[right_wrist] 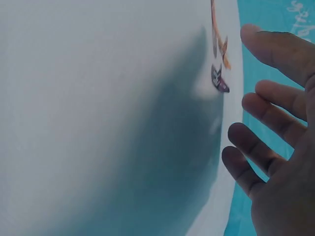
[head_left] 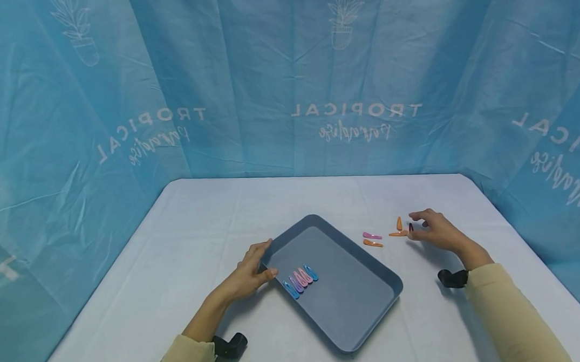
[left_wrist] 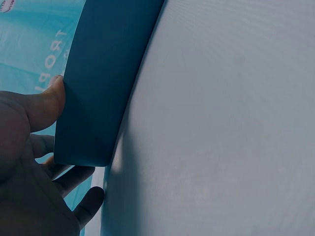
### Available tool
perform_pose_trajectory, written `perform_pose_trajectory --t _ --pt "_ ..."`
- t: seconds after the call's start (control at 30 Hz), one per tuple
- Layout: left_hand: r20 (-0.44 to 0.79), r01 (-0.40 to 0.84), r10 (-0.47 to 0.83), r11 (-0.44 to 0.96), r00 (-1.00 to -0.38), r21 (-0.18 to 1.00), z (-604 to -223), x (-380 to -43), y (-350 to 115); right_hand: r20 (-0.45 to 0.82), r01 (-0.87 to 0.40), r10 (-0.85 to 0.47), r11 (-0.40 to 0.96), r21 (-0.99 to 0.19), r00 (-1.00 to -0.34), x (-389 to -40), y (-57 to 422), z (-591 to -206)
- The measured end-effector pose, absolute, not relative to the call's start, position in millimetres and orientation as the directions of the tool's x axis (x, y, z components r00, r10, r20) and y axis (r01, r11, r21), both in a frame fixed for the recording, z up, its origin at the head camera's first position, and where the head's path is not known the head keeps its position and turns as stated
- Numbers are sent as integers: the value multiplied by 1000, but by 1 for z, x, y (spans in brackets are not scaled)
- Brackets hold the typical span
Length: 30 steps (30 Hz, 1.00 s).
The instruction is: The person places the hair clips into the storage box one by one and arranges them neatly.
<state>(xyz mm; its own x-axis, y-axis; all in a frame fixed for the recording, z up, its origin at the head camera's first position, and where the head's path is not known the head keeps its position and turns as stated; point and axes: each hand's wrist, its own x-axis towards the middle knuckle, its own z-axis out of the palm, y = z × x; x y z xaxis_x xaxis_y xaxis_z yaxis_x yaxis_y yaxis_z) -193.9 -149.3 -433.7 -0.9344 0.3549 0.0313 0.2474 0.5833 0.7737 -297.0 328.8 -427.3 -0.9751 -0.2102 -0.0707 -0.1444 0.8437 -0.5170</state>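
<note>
Dark maroon tapered hair clip (head_left: 411, 227): on the white cloth-covered counter (head_left: 210, 231), right of the tray, below the right hand (head_left: 436, 229). Key relation: head view shows it in the gap between right thumb and index, long axis pointing roughly away from the person, so the tips line up nearer its ends than its sides, I judge. Right hand much nearer; right-wrist view shows it clear of the clip, fingers loosely bent, nothing held. Just left: two orange tapered hair clips (head_left: 398, 234), then a pink-purple hair clip (head_left: 372, 236) with another orange one (head_left: 372, 243). Left hand (head_left: 248, 273) well apart, gripping the left corner of the grey-blue rectangular shallow tray (head_left: 342, 313), thumb at the rim, fingers round the outside
</note>
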Motion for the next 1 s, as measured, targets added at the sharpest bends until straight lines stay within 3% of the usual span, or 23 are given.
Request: perform_pose_trajectory --t 0.3,1.0 --pt "30 243 346 592 -938 768 -435 -194 -149 -143 -86 -182 858 -506 -973 -301 334 -431" --pt "22 228 333 594 -943 771 -433 -194 -148 -139 -95 -178 882 -461 -974 -306 337 -439"
